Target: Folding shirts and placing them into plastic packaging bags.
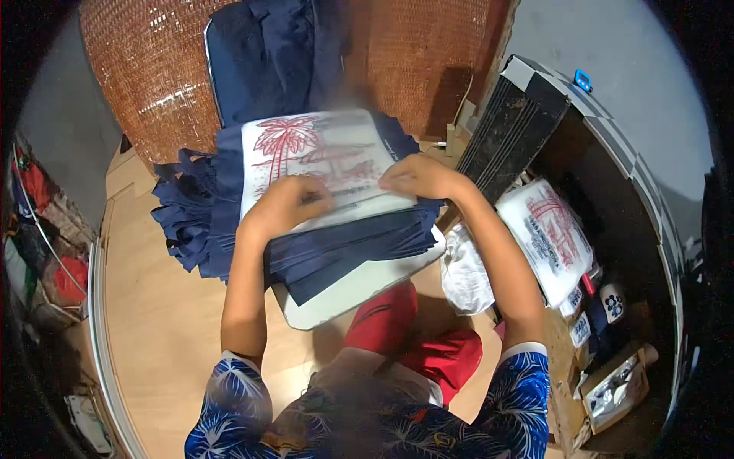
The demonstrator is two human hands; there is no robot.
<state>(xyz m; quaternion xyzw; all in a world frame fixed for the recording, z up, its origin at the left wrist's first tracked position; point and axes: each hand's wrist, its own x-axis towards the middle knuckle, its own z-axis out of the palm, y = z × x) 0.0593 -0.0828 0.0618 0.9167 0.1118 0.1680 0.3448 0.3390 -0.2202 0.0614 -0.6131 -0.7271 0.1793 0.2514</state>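
A white printed sheet (261,155) with a red palm-tree drawing lies on a stack of navy fabric pieces (350,238). Over its right part is a blurred, translucent printed sheet (355,143). My left hand (289,203) rests over the near side of the sheets, fingers bent inward; motion blur hides whether it grips. On the right, my right hand (421,177) has its fingertips pinched at the translucent sheet. Beneath the stack, a pale board (338,298) with rounded corners juts out toward me.
Behind the stack stands a dark blue upholstered chair back (264,63) before a woven wall panel (155,74). To the right, a checkered cabinet (613,137) holds a pack of printed white bags (545,241). A white cloth or bag (465,272) sits beside my right forearm.
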